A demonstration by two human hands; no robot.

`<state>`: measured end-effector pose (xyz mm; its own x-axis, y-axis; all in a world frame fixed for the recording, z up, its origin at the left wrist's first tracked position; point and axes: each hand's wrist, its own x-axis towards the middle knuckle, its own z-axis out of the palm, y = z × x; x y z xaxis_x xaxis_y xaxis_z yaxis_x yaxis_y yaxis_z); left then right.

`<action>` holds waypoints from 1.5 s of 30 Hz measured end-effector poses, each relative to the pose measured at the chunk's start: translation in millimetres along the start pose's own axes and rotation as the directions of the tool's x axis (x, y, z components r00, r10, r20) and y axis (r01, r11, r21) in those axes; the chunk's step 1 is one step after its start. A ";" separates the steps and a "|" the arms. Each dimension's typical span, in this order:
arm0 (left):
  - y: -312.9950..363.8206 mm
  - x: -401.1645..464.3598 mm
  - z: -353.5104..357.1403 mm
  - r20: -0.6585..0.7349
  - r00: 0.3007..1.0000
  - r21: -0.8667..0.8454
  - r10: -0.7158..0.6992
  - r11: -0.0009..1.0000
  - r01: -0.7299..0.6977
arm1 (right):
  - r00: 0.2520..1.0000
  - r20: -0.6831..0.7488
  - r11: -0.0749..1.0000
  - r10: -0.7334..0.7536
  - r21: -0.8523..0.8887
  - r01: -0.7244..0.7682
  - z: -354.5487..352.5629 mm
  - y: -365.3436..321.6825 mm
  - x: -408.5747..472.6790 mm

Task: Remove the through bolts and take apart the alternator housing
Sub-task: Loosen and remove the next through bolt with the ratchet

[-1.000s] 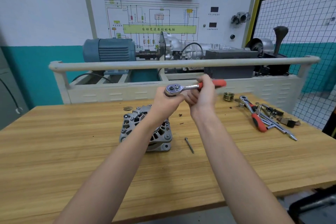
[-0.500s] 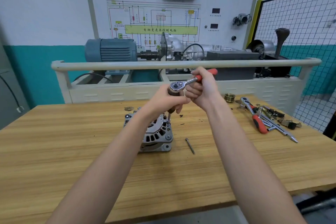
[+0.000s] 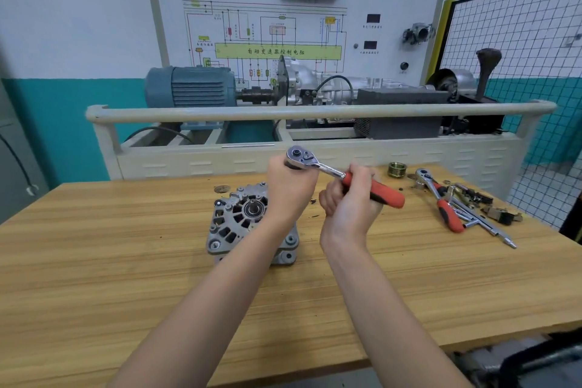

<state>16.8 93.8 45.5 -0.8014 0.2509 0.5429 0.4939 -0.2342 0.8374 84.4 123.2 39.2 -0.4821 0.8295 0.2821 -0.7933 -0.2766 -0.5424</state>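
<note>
Alternator (image 3: 239,224) below both hands: left (image 3: 291,186) apparently cupping ratchet (image 3: 318,164), right (image 3: 352,198) gripping handle.

Two bare forearms, no sleeves

The left hand (image 3: 291,189) and right hand (image 3: 349,205) wear no gloves, rings or watch; both arms rise uncovered from the lower frame edge toward centre.

Your left hand (image 3: 291,190) is curled tight under what it grips, forearm reaching forward; your right hand (image 3: 352,198) is fisted alongside, wrist bent upward.
</note>
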 end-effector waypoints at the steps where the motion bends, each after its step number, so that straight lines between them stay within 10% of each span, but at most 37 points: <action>1: 1.7 0.3 -2.6 0.026 0.999 -0.002 -0.022 1.000 0.022 | 0.999 0.009 0.999 0.031 -0.018 -0.031 1.5 -2.1 4.7; 10: 19.5 14.7 -26.2 0.563 0.824 0.114 -0.068 0.993 0.004 | 0.767 0.275 0.809 0.580 -0.307 -0.501 34.2 -25.8 84.8; 18: 6.2 7.4 -17.4 0.286 0.958 0.033 -0.007 0.999 -0.003 | 0.987 -0.023 0.986 0.160 -0.048 -0.161 8.2 -7.5 29.6; 24: -0.8 -3.9 -4.0 0.033 0.999 -0.001 0.020 1.000 -0.020 | 0.998 -0.052 1.000 0.024 0.013 -0.023 1.2 -0.9 -2.6; 33: 20.8 15.0 -31.2 0.611 0.787 0.136 -0.086 0.991 0.003 | 0.774 0.263 0.811 0.576 -0.306 -0.499 30.5 -28.3 79.4; 39: 13.4 10.9 -17.7 0.433 0.898 0.071 -0.075 0.996 0.049 | 0.932 0.052 0.931 0.360 -0.083 -0.355 22.6 -15.3 57.5; 45: 2.9 -0.9 -2.0 -0.039 0.999 -0.008 0.003 1.000 -0.004 | 0.998 -0.062 1.000 0.002 -0.005 -0.003 5.1 1.2 -2.4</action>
<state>18.3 91.0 47.2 -0.8122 0.2133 0.5429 0.4943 -0.2425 0.8348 82.7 118.4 42.0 -0.4598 0.8575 0.2308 -0.7901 -0.2765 -0.5470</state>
